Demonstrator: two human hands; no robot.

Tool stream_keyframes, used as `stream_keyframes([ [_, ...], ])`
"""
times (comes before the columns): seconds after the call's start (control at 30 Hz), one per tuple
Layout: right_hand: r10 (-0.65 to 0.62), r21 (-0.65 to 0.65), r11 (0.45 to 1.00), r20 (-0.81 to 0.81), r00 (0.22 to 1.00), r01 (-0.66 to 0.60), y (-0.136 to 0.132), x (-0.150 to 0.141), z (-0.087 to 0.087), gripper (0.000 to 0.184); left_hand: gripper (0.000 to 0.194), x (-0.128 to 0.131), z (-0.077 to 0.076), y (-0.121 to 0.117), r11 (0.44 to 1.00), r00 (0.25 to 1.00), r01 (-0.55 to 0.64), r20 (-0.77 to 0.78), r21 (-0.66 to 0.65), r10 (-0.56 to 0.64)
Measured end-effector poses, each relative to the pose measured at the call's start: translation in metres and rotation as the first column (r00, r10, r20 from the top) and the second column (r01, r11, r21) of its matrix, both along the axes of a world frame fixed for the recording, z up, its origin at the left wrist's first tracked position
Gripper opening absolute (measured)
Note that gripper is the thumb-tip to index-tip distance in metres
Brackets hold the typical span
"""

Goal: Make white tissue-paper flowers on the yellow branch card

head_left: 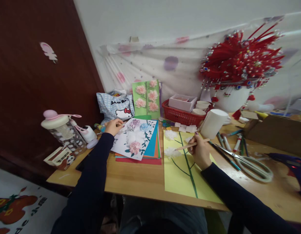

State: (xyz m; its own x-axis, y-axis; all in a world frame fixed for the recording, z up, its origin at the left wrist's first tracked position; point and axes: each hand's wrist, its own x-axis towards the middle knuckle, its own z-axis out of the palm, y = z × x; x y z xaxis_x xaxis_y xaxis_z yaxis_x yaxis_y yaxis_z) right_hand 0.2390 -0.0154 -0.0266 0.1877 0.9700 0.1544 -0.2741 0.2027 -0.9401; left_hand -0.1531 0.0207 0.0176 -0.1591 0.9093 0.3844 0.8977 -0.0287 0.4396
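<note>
Grasping grip: my right grip [198, 152] is clenching around one wooden stick [184, 147] over the yellow sheet [174, 183].
Wooden stick: its narrower end is pointing left, at a white tuft [171, 152]; I cannot tell whether they are touching. Its long axis is running nearly crosswise, rising slightly toward the right.
Left grip: my left grip [113, 126] is resting at the flower print [121, 148]; I cannot tell whether its fingers are holding anything.
Yellow sheet: it is lying on the worktop [133, 180], its painted green stem [189, 170] running away from me and leaning left.
Red basket [174, 116]: it is holding one white box [182, 104] and several white cups [198, 112].
Checked bag [106, 107]: it is standing beyond my left grip, something yellow and red showing inside.
Counts: three white tufts are showing on the yellow sheet, one partly hidden; five pink flowers [153, 95] are covering one green card [138, 112]; one pair of scissors [253, 167] is lying to the right.
</note>
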Motion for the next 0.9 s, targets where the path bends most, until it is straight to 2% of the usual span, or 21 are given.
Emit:
stream_keyframes([
  [0.1,-0.068,-0.043,0.997,0.030,0.997,0.069,-0.005,-0.004,0.004,0.043,0.019,0.009,0.004,-0.001,0.998,0.997,0.039,0.067,0.049,-0.043],
  [0.17,-0.104,-0.001,0.995,0.099,0.990,0.104,-0.009,-0.007,0.007,0.047,0.023,0.019,0.007,-0.002,0.991,0.979,0.104,0.166,0.081,-0.116],
  [0.23,-0.137,0.059,0.990,0.159,0.978,0.129,-0.012,-0.009,0.009,0.052,0.027,0.035,0.011,-0.004,0.972,0.918,0.209,0.319,0.109,-0.234],
  [0.3,-0.159,0.106,0.984,0.204,0.966,0.140,-0.013,-0.009,0.009,0.055,0.034,0.056,0.015,-0.010,0.934,0.812,0.340,0.466,0.113,-0.352],
  [0.4,-0.174,0.171,0.976,0.243,0.954,0.135,-0.014,-0.006,0.007,0.058,0.036,0.094,0.015,-0.026,0.827,0.657,0.561,0.592,0.031,-0.468],
  [0.5,-0.212,0.277,0.952,0.287,0.934,0.131,-0.016,-0.002,0.005,0.061,0.029,0.131,0.010,-0.045,0.633,0.524,0.766,0.677,-0.111,-0.516],
  [0.57,-0.261,0.345,0.928,0.341,0.903,0.138,-0.017,0.001,0.006,0.063,0.023,0.152,0.007,-0.054,0.511,0.486,0.839,0.685,-0.190,-0.543],
  [0.63,-0.309,0.388,0.911,0.407,0.860,0.144,-0.017,0.003,0.007,0.064,0.016,0.170,0.004,-0.059,0.451,0.491,0.860,0.628,-0.238,-0.604],
  [0.8,-0.348,0.409,0.906,0.580,0.737,0.107,-0.017,0.004,0.007,0.069,0.006,0.204,0.002,-0.055,0.409,0.488,0.873,0.480,-0.266,-0.729],
  [0.9,-0.312,0.379,0.922,0.603,0.734,0.080,-0.015,0.002,0.005,0.069,0.009,0.216,-0.003,-0.050,0.383,0.468,0.883,0.450,-0.272,-0.761],
])
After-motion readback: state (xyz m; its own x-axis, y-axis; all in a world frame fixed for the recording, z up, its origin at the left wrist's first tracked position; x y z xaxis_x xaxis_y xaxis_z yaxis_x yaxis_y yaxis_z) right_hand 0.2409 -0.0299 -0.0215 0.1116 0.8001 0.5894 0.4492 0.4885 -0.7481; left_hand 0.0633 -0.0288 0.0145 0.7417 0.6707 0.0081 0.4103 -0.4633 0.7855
